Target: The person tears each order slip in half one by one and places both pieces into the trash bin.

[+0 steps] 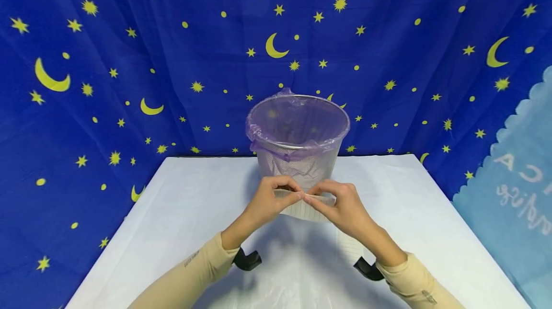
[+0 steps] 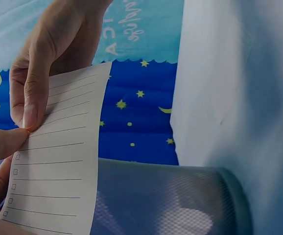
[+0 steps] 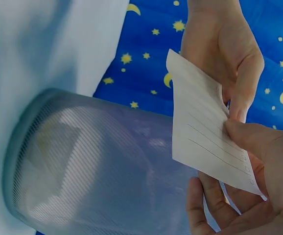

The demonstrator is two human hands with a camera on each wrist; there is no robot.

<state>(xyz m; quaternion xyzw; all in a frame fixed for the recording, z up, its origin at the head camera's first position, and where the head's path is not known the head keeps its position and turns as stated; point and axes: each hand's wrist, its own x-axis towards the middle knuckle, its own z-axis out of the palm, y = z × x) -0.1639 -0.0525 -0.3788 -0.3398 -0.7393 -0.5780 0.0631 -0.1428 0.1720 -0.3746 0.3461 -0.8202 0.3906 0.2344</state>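
Observation:
A sheet of lined paper [image 1: 304,211] with small checkboxes along one edge is held up in front of the bin. My left hand [image 1: 268,200] pinches its upper edge near the middle between thumb and fingers. Right beside it, my right hand [image 1: 341,204] pinches the same edge, and the two thumb tips meet there. In the left wrist view the paper [image 2: 63,161] hangs slightly curved and looks whole. Behind it stands an upright mesh bin [image 1: 321,167] lined with a purple plastic bag [image 1: 271,150], which is folded over the rim.
Another lined sheet [image 1: 350,247] lies on the white table [image 1: 194,203], partly behind my right forearm. Through the bin's mesh, a pale yellowish patch [image 3: 51,156] shows near its base. A blue curtain [image 1: 215,36] with moons and stars hangs behind the table.

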